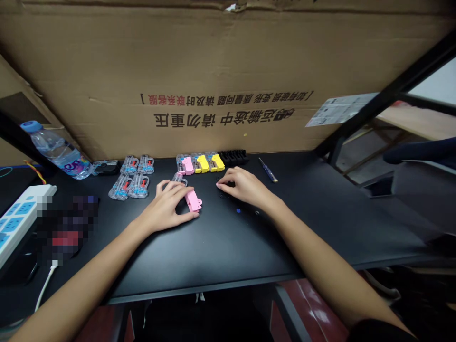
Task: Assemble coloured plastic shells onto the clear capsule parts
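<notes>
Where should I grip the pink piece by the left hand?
Pinch the pink piece at its free end, coming from the right with the right hand. It lies flat and juts past the left hand, whose fingers cover the part near the clear loop.

view: head-worn | faces: forward, down | range: close above desk (249, 247)

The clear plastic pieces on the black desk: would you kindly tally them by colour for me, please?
Clear with red inside: 4
Clear with pink part: 2
Clear with yellow part: 2
Total: 8
</notes>
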`<state>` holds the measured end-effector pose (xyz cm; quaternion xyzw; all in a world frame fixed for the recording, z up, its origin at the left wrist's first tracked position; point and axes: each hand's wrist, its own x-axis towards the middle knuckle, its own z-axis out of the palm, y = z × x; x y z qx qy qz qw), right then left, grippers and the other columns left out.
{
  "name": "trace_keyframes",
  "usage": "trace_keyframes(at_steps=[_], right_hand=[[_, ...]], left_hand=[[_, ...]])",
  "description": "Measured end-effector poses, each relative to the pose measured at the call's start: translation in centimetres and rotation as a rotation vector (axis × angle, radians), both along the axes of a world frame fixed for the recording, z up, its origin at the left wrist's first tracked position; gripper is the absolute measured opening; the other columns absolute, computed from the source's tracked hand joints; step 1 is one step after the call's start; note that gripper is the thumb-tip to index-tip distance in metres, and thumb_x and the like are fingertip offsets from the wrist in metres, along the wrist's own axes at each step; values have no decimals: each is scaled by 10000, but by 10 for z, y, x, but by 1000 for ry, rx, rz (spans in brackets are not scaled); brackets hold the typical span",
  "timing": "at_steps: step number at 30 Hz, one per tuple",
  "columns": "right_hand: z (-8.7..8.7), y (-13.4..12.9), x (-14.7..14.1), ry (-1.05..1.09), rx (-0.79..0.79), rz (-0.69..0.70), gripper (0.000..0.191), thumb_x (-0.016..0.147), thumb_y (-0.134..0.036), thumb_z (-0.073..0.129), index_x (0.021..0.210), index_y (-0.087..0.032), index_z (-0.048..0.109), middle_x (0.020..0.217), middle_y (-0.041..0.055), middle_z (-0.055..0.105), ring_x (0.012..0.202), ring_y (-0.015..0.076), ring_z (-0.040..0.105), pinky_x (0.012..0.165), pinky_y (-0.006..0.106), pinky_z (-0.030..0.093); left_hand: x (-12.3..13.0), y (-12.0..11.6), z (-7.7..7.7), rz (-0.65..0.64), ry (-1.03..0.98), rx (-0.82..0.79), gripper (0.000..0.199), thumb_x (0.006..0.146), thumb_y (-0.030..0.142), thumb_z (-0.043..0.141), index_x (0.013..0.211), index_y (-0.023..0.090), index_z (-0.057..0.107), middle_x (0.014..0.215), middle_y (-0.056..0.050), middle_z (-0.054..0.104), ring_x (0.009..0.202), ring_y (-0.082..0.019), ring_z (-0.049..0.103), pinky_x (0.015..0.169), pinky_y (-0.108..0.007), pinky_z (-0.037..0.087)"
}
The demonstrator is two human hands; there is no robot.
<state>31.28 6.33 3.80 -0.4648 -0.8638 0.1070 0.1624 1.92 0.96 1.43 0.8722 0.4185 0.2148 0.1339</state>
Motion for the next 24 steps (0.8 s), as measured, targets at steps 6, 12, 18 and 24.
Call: trace_keyframes(at_steps=[6, 12, 18, 24], right_hand=[[-6, -19, -31, -93, 50, 129, 194, 1016, -256, 648, 1088, -190, 816, 1012, 118, 759, 970, 278, 682, 886, 395, 513], [-13, -24, -40, 212, -110, 135, 178, 990, -248, 623, 991, -179, 787, 945, 97, 767, 863, 233, 678, 816, 361, 520], [-13, -21, -41, 549, -569, 157, 224, 913, -379, 686, 910, -179, 787, 888, 53, 800, 812, 207, 711, 801, 337, 551], [-16, -23, -47, 560, -611, 112, 224, 850, -385, 725, 856, -166, 767, 808, 36, 765, 736, 183, 669, 739, 316, 530]], left_hand=[[0, 1, -1, -5, 11, -8, 658, 920, 637, 717, 1449, 261, 609, 1380, -116, 708, 1367, -342, 552, 1248, -622, 198], [-1, 1, -2, -9, 13, 8, 668, 911, 633, 735, 1447, 257, 605, 1396, -119, 704, 1371, -338, 551, 1241, -612, 204], [-1, 1, -3, -11, 14, -6, 668, 902, 611, 757, 1450, 261, 604, 1397, -115, 702, 1372, -342, 544, 1238, -608, 208], [-1, 1, -4, -19, 15, 2, 675, 905, 587, 766, 1460, 243, 592, 1398, -121, 700, 1383, -336, 537, 1247, -598, 194]])
